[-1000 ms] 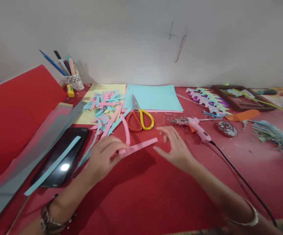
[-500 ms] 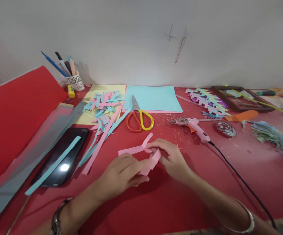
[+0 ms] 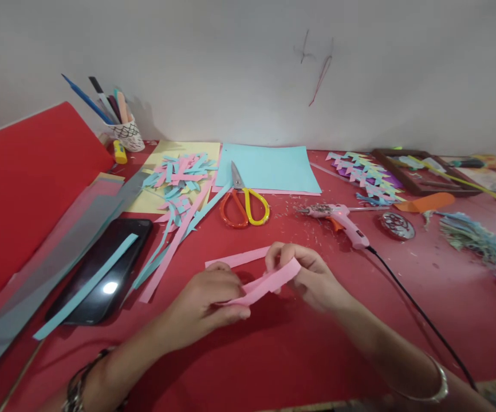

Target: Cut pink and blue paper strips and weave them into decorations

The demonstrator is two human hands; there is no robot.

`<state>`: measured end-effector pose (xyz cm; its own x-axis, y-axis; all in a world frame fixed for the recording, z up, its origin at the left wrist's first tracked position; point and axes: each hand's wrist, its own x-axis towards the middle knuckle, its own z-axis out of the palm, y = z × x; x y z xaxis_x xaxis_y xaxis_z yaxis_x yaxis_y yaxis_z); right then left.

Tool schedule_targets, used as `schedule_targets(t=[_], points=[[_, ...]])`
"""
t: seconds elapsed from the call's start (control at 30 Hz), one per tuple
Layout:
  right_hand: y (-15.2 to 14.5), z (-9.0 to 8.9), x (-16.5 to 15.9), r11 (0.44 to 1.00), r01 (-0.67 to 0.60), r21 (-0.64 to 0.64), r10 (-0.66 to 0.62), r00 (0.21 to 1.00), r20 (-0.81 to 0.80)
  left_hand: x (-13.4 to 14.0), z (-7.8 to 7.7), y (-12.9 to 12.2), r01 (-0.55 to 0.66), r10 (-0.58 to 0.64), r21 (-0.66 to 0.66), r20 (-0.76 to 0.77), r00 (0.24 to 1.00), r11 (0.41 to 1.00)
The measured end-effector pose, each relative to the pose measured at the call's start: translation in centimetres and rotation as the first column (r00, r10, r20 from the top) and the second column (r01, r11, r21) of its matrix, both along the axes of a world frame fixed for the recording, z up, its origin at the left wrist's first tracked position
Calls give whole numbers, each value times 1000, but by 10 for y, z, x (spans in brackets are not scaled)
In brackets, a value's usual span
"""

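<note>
Between my two hands a pink paper strip (image 3: pixel 269 284) is stretched just above the red tabletop. My left hand (image 3: pixel 211 300) is closed on its left end, thumb below. The fingers of my right hand (image 3: pixel 306 272) pinch the strip near its right end. Behind them another length of pink paper (image 3: pixel 239 258) reaches left from my right fingertips; whether it joins the held strip is hidden. Scissors (image 3: pixel 244 203) with one red and one yellow handle lie just beyond my hands. A pink glue gun (image 3: pixel 338 220) rests on its side to the right.
Cut paper pieces (image 3: pixel 183 177) and long strips lie on yellow sheets at left. A phone (image 3: pixel 102 274) carries a blue strip. Blue sheets (image 3: pixel 269 169) are against the wall. The glue gun's black cord (image 3: pixel 420 315) runs toward the front right. A pen cup (image 3: pixel 126 134) stands back left.
The folded pink paper has been drawn out straighter between my hands. My right hand has moved slightly right and its short upright paper end no longer shows. The camera view has shifted a little.
</note>
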<state>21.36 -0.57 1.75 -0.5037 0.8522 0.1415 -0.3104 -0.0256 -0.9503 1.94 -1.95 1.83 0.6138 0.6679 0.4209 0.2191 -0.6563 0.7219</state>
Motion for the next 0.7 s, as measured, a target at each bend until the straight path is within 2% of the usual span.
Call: schedule_targets(t=[0.1, 0.2, 0.23, 0.3, 0.37, 0.43, 0.5, 0.6, 0.7], points=[[5, -1, 4, 990, 101, 97, -112, 987, 118, -4, 1, 2, -97, 98, -27, 26, 995, 995], [10, -1, 10, 929, 164, 332, -269, 915, 300, -10, 3, 8, -229, 229, -40, -19, 973, 972], [11, 0, 12, 886, 147, 439, -323, 876, 359, -12, 3, 10, -260, 259, -25, -56, 964, 965], [10, 2, 14, 767, 46, 639, -430, 777, 460, -13, 1, 13, -286, 292, 63, -131, 948, 956], [6, 3, 13, 651, -89, 754, -525, 665, 531, -12, -3, 15, -236, 272, 194, -191, 943, 952], [1, 3, 10, 592, -215, 776, -567, 573, 592, -9, -7, 14, -143, 219, 309, -227, 949, 940], [-3, 2, 5, 579, -314, 752, -551, 530, 645, -5, -9, 11, -75, 169, 359, -238, 956, 930], [-6, 0, 1, 586, -385, 713, -486, 538, 689, -1, -11, 7, -50, 143, 365, -232, 962, 929], [-7, 0, -2, 594, -372, 713, -449, 583, 678, -2, -11, 7, -46, 129, 362, -210, 969, 931]])
